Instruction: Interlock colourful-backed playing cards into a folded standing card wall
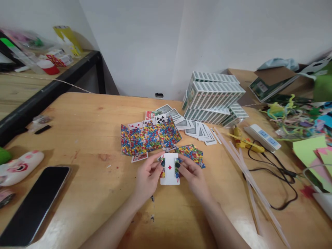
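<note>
Between my two hands is an ace of diamonds playing card (169, 176), with colourful patterned strips along its left and right edges. My left hand (149, 173) pinches the left side between thumb and fingers. On the opposite side, my right hand (191, 172) grips the right edge the same way. Just beyond stands a folded structure of playing cards (150, 136) covered in the same bright pattern. Several loose patterned cards (192, 154) lie beside my right hand. A face card (139, 157) rests under the structure's near edge.
Spread grey-backed cards (198, 130) lie before stacked card boxes (216, 97). At right are a yellow glue gun (249, 143), a power strip (263, 136), glue sticks (246, 176) and a black cable (282, 169). A phone (36, 204) lies at left.
</note>
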A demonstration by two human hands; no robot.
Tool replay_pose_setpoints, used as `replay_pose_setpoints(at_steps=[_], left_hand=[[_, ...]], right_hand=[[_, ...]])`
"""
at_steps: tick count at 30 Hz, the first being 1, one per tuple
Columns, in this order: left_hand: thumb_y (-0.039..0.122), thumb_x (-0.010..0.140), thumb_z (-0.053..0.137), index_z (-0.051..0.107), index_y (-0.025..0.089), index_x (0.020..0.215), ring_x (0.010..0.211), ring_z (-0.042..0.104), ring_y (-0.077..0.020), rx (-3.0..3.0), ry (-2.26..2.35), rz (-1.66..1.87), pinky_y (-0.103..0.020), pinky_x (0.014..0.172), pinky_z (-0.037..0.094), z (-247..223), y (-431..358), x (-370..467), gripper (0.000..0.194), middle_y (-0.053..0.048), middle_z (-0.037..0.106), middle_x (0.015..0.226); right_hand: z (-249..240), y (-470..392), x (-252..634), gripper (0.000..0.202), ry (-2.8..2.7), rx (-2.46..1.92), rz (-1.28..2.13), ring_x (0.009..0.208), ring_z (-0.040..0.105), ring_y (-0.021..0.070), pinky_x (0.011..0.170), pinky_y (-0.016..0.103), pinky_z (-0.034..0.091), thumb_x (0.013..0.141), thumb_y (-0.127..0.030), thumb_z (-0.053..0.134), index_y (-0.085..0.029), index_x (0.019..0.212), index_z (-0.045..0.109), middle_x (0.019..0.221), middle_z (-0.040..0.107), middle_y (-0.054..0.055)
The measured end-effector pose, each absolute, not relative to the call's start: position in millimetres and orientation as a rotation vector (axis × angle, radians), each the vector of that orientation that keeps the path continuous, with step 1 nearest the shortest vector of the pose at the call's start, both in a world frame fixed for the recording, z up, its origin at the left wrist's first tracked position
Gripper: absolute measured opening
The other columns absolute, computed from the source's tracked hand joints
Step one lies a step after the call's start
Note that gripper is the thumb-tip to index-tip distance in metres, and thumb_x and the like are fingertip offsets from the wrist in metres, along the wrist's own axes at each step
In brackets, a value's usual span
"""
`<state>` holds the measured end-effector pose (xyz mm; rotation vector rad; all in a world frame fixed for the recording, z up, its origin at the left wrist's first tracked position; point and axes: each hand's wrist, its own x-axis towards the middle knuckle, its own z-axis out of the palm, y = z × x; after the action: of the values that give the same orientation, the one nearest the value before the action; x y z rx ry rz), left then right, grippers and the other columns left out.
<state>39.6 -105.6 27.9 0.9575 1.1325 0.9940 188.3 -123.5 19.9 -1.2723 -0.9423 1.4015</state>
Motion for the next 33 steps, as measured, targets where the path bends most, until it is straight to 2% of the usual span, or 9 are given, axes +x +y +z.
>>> replay_pose_setpoints(at_steps=[3, 6, 12, 17, 22, 28, 33], left_hand=[[0.026, 0.073, 0.059, 0.057, 0.017, 0.109, 0.059, 0.058, -0.0131, 0.91, 1.118, 1.005, -0.021, 0.055, 0.045, 28.3, -108.4, 42.0, 0.037, -0.002, 0.066, 0.07], [0.027, 0.074, 0.058, 0.057, 0.019, 0.107, 0.061, 0.059, -0.0133, 0.902, 1.134, 1.021, -0.021, 0.056, 0.046, 26.1, -111.8, 43.6, 0.034, -0.003, 0.066, 0.078], [0.027, 0.08, 0.052, 0.058, 0.021, 0.104, 0.091, 0.058, -0.0158, 1.011, 1.221, 1.183, -0.022, 0.077, 0.045, 19.3, -117.1, 46.1, 0.025, -0.005, 0.061, 0.106], [0.034, 0.081, 0.051, 0.053, 0.023, 0.113, 0.074, 0.059, -0.0137, 0.949, 1.284, 1.098, -0.02, 0.061, 0.045, 18.4, -116.4, 47.1, 0.034, -0.002, 0.064, 0.092], [0.036, 0.081, 0.051, 0.059, 0.019, 0.092, 0.073, 0.057, -0.0139, 0.951, 1.302, 1.088, -0.02, 0.062, 0.044, 18.8, -114.5, 46.4, 0.022, -0.001, 0.062, 0.079], [0.035, 0.084, 0.046, 0.054, 0.02, 0.091, 0.066, 0.052, -0.0125, 0.976, 1.254, 1.06, -0.02, 0.059, 0.042, 18.5, -117.7, 45.4, 0.018, 0.002, 0.055, 0.068], [0.033, 0.084, 0.044, 0.053, 0.018, 0.088, 0.066, 0.05, -0.0125, 1.058, 1.271, 1.075, -0.021, 0.06, 0.041, 19.1, -119.5, 45.5, 0.018, 0.001, 0.056, 0.073]], right_hand=[[23.0, -123.9, 184.6, 0.028, -0.891, -1.26, 1.404, 0.049, 0.044, 0.0082, 0.047, 0.019, 0.038, 0.076, -0.036, 0.057, -0.018, 0.097, 0.055, 0.056, 0.046, -0.006], [26.1, -125.7, 178.6, 0.025, -0.893, -1.259, 1.383, 0.05, 0.045, 0.0079, 0.045, 0.018, 0.038, 0.078, -0.04, 0.055, -0.02, 0.091, 0.05, 0.059, 0.049, -0.006], [23.6, -132.8, 165.5, 0.024, -0.906, -1.179, 1.493, 0.04, 0.041, 0.0064, 0.036, 0.016, 0.038, 0.083, -0.044, 0.047, -0.025, 0.095, 0.038, 0.057, 0.044, -0.01], [19.3, -134.7, 162.4, 0.02, -0.918, -1.143, 1.504, 0.04, 0.044, 0.0058, 0.037, 0.015, 0.039, 0.086, -0.042, 0.044, -0.025, 0.093, 0.036, 0.057, 0.045, -0.01], [18.7, -135.0, 163.2, 0.02, -0.953, -1.161, 1.483, 0.037, 0.042, 0.005, 0.035, 0.015, 0.038, 0.086, -0.042, 0.043, -0.024, 0.089, 0.037, 0.055, 0.045, -0.01], [21.0, -136.7, 162.8, 0.02, -0.944, -1.165, 1.492, 0.037, 0.041, 0.0045, 0.036, 0.015, 0.037, 0.087, -0.042, 0.043, -0.023, 0.085, 0.036, 0.056, 0.044, -0.01], [21.0, -136.6, 162.0, 0.022, -0.895, -1.217, 1.49, 0.036, 0.032, 0.0036, 0.034, 0.013, 0.029, 0.085, -0.043, 0.045, -0.023, 0.084, 0.037, 0.052, 0.038, -0.011]])
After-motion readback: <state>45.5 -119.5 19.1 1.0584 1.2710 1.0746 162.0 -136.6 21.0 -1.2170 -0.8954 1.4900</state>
